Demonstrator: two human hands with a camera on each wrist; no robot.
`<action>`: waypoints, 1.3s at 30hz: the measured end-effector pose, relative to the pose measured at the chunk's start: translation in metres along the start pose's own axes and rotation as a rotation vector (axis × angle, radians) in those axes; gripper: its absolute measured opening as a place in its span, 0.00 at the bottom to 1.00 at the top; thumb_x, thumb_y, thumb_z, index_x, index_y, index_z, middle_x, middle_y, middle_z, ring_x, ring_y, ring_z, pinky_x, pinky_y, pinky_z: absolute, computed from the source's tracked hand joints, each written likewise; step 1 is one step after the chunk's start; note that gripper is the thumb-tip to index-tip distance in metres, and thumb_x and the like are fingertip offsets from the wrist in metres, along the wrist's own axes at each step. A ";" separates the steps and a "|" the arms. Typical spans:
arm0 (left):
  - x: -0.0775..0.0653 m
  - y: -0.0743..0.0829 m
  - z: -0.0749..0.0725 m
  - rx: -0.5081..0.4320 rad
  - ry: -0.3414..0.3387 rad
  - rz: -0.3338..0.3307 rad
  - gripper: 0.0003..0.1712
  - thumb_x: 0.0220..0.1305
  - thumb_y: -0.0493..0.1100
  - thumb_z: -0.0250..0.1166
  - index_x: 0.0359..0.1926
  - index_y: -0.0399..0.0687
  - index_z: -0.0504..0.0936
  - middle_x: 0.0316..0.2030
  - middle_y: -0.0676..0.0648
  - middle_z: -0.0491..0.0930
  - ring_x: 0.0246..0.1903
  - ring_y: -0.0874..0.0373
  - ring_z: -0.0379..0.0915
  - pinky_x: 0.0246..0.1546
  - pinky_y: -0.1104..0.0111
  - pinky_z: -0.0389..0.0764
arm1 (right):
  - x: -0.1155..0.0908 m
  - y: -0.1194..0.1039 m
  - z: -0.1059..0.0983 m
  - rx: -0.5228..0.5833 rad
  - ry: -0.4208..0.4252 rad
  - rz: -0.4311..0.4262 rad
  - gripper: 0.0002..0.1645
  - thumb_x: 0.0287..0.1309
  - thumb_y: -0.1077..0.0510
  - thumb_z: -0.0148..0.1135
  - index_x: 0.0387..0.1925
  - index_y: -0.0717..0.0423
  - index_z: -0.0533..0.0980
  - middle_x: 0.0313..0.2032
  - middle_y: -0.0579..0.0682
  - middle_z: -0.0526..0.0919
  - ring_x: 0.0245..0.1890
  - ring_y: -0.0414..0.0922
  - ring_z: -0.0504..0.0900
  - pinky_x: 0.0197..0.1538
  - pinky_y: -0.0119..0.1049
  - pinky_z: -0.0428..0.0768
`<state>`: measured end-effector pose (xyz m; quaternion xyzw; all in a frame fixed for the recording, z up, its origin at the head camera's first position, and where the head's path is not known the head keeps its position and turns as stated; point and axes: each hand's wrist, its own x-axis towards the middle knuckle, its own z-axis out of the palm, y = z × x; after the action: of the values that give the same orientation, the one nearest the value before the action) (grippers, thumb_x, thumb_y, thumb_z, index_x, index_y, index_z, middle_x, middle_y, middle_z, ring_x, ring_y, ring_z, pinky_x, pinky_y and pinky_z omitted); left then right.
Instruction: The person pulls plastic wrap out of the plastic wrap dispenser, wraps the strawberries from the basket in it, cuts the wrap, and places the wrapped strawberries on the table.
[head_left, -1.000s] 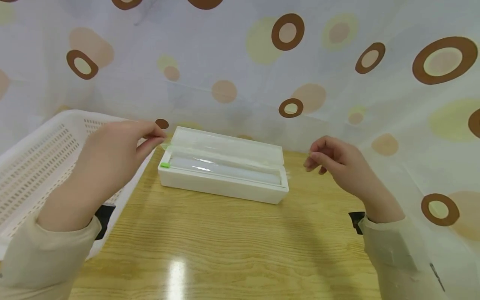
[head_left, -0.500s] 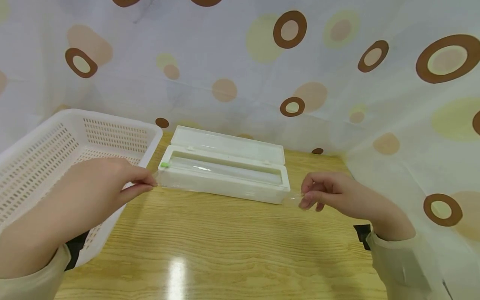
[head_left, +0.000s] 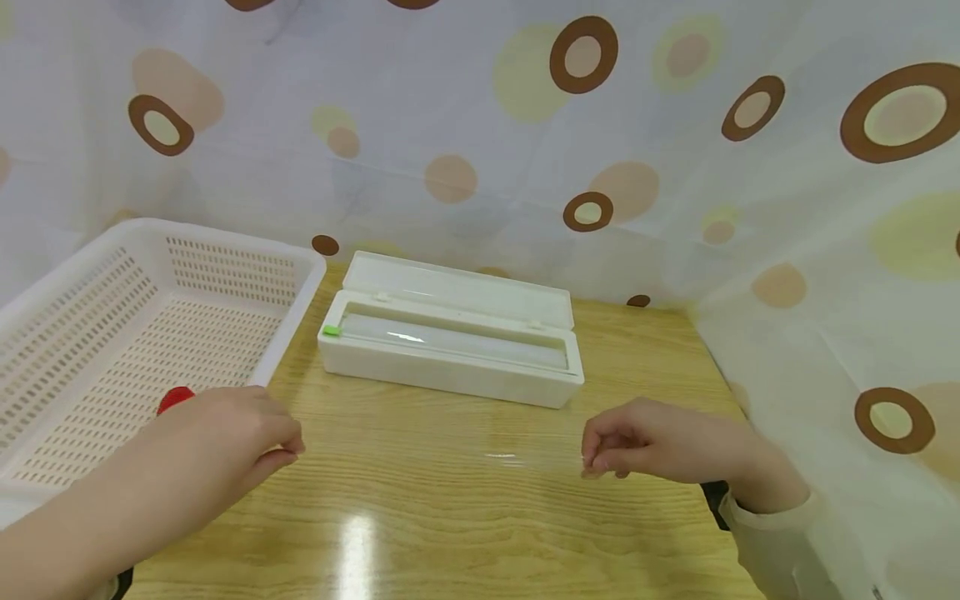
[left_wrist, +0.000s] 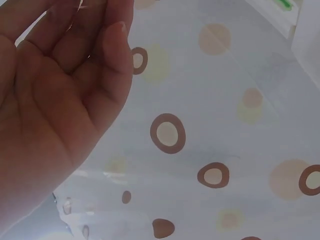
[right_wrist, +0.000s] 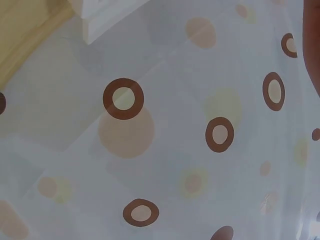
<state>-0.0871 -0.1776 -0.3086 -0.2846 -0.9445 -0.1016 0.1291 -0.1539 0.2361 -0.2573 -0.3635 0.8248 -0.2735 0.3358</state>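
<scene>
A sheet of clear plastic wrap [head_left: 504, 458], visible mainly by its glints, stretches between my two hands above the wooden table in the head view. My left hand [head_left: 225, 446] pinches its left end between thumb and fingertips, beside the basket. At its right end, my right hand [head_left: 656, 442] pinches it too. Behind the film sits a long white wrap dispenser box [head_left: 450, 382], lid raised, with a roll of plastic wrap [head_left: 457, 340] inside and a green slider [head_left: 332, 331] at its left corner. In the left wrist view the left palm [left_wrist: 65, 105] shows with fingers curled.
A white perforated basket [head_left: 225, 236] stands on the left, its right side close to the left hand. In it lies a red object [head_left: 176, 398], partly hidden by that hand. A spotted curtain [head_left: 450, 108] lines the back and right of the wooden table [head_left: 450, 533].
Both hands have come down and toward the person, drawing the film from over the open box to in front of it. The red object in the basket has come into view.
</scene>
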 end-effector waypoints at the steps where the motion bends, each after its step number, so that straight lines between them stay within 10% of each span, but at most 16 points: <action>1: -0.001 0.001 0.002 0.002 -0.006 0.009 0.13 0.44 0.41 0.74 0.23 0.65 0.78 0.24 0.68 0.73 0.25 0.70 0.69 0.27 0.74 0.75 | 0.001 0.001 0.002 -0.011 -0.009 -0.017 0.10 0.65 0.50 0.53 0.35 0.50 0.76 0.33 0.41 0.81 0.33 0.30 0.78 0.35 0.29 0.79; 9: -0.008 0.009 0.018 0.016 -0.021 0.051 0.17 0.40 0.39 0.76 0.17 0.62 0.75 0.20 0.65 0.65 0.19 0.69 0.60 0.20 0.77 0.65 | 0.007 0.009 0.018 -0.065 -0.030 -0.072 0.08 0.62 0.50 0.56 0.33 0.46 0.79 0.34 0.39 0.82 0.34 0.28 0.76 0.36 0.29 0.80; 15: -0.009 0.016 0.027 0.058 -0.150 -0.042 0.23 0.41 0.34 0.72 0.13 0.61 0.68 0.16 0.61 0.57 0.17 0.66 0.50 0.19 0.76 0.56 | 0.013 0.010 0.024 -0.072 -0.072 -0.059 0.07 0.60 0.53 0.58 0.29 0.48 0.80 0.30 0.39 0.82 0.30 0.26 0.74 0.34 0.27 0.79; 23: -0.008 0.021 0.050 0.084 -0.380 -0.115 0.16 0.37 0.30 0.72 0.18 0.56 0.76 0.17 0.57 0.70 0.18 0.60 0.64 0.21 0.71 0.69 | 0.030 0.021 0.042 -0.108 -0.121 0.033 0.05 0.58 0.60 0.60 0.28 0.52 0.81 0.28 0.37 0.81 0.27 0.25 0.72 0.34 0.25 0.76; 39: -0.017 0.033 0.093 0.231 -0.293 -0.041 0.09 0.40 0.33 0.68 0.18 0.47 0.75 0.17 0.51 0.73 0.19 0.57 0.69 0.23 0.67 0.74 | 0.059 0.047 0.079 -0.181 -0.102 0.078 0.10 0.53 0.66 0.61 0.19 0.56 0.76 0.17 0.34 0.67 0.18 0.27 0.61 0.24 0.20 0.65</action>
<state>-0.0719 -0.1342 -0.3976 -0.2602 -0.9642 0.0472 0.0197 -0.1441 0.2009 -0.3603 -0.3734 0.8415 -0.1659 0.3534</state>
